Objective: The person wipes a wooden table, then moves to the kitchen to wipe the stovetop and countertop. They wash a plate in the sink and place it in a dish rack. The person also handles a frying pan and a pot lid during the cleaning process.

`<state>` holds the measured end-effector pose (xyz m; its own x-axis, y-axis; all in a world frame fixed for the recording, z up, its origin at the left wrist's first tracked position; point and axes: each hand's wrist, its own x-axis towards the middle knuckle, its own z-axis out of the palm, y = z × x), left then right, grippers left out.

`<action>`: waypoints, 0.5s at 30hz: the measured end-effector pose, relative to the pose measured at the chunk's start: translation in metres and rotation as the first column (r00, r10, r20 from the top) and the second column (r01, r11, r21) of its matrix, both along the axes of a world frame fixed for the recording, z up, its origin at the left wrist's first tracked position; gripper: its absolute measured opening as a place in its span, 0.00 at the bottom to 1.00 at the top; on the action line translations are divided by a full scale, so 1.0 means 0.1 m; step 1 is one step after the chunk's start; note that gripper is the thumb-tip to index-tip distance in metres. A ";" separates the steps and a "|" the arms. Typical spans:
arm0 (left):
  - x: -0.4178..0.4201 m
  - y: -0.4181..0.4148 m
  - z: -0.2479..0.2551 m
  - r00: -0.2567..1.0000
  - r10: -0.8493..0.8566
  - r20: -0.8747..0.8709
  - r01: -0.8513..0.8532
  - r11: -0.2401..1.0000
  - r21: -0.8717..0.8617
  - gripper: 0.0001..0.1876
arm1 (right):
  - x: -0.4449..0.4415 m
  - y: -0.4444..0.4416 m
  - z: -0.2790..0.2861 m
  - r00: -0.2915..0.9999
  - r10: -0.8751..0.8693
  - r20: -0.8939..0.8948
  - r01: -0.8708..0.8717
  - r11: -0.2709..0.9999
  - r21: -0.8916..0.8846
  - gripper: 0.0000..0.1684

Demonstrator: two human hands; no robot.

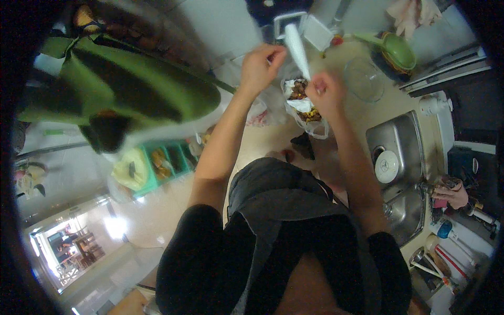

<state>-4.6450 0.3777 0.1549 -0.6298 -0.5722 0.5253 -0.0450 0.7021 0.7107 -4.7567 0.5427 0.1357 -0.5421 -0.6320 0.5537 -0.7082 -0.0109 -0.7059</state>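
My left hand [263,67] is raised before me, its fingers curled toward the thumb. The frame does not settle whether anything thin is between them. My right hand [325,92] is blurred and also curled. Its fingertips overlap the lower end of a long white tapering piece [296,49], perhaps paper or plastic; whether they grip it I cannot tell. Below and beside the right hand is a clear plastic bag [316,131] holding brown and yellow food scraps [309,115] and crumpled white tissue [301,105].
To the right, a glass bowl [364,80] and a green strainer [399,51] rest on the counter. A steel double sink [397,122] holds a white dish [386,167]. Green cloth [157,90] hangs at upper left, above green bins [151,173]. A white open container [318,33] stands ahead.
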 end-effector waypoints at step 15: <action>-0.38 0.07 0.08 0.995 -0.091 -0.038 0.082 0.976 -0.200 0.16 | -0.13 1.57 0.50 0.649 0.132 0.749 0.154 0.942 -0.300 0.11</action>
<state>-4.6829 0.3845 0.1629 -0.6444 -0.3988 0.6525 0.0517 0.8286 0.5575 -4.7697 0.7001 0.1859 -0.8618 -0.4951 0.1100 0.0648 -0.3226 -0.9443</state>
